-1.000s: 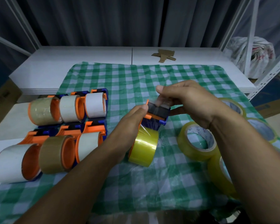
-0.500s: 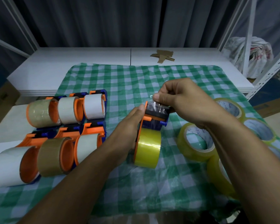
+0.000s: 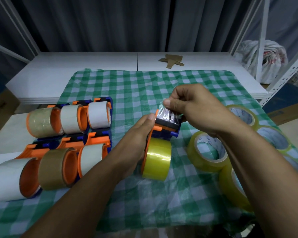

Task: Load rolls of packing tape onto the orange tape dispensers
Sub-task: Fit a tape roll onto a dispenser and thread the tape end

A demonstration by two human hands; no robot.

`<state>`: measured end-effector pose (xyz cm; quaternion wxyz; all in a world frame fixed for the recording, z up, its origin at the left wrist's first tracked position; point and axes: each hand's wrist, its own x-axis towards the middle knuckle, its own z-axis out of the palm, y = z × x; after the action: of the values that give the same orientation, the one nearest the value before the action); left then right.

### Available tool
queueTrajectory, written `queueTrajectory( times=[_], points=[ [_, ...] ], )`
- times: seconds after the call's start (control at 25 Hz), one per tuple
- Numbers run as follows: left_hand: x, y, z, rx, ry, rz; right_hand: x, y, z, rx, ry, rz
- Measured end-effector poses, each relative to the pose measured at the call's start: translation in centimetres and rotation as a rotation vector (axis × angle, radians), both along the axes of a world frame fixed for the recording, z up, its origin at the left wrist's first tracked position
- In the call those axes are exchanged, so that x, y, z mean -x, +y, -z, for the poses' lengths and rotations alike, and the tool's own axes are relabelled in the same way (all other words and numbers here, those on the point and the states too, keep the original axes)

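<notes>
Six loaded dispensers [image 3: 68,134] lie in two rows to the left of the orange dispenser [image 3: 166,128] that the person holds above the checked cloth [image 3: 127,86], so a good part of the job looks done. This seventh one already carries a yellow roll [image 3: 156,158] on its hub, nearer the person than its blue-and-black head. What seems left on it is the threading: the tape end [image 3: 169,115] lies drawn over the head, crinkled and shiny. To the right of the held dispenser at least four loose yellow rolls [image 3: 208,152] wait on the cloth. No empty dispenser for them is in view.

The left hand [image 3: 136,140] grips the dispenser from its left side, thumb lying along the orange plate, the fingers going under it out of sight. The right hand [image 3: 194,109] comes over the head from the right, fingers curled, thumb and forefinger pinching the tape end at the head's far top edge.

Against a second ago, the dispenser stands straighter: then it was tilted, the roll swung out at a slant, and now the roll hangs nearly square below the head. The right hand has closed from a looser reach into a tight pinch. The film now lies spread across the head, probably stuck down, though the glare makes that hard to judge.
</notes>
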<state>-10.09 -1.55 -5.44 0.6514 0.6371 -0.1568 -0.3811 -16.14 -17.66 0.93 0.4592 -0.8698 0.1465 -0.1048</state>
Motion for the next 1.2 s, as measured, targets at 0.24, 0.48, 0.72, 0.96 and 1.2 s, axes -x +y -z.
queueTrajectory(
  times=[0.24, 0.48, 0.72, 0.96, 1.2],
  points=[
    [0.1, 0.1, 0.2, 0.013, -0.015, 0.035, -0.2, -0.5, 0.1, -0.153, -0.058, 0.054],
    [-0.6, 0.3, 0.8, 0.100, 0.118, 0.042, 0.0, -0.3, -0.2, -0.309, -0.042, 0.018],
    [-0.9, 0.0, 0.5, 0.131, 0.133, 0.043, 0.3, 0.1, -0.7, -0.410, -0.017, -0.018],
    [-0.9, 0.2, 0.4, 0.115, 0.109, 0.049, 0.3, 0.5, -0.7, -0.414, -0.003, 0.001],
    [-0.5, 0.2, 0.0, 0.085, 0.046, -0.042, 0.2, 1.0, -0.4, -0.366, 0.016, -0.005]
  ],
)
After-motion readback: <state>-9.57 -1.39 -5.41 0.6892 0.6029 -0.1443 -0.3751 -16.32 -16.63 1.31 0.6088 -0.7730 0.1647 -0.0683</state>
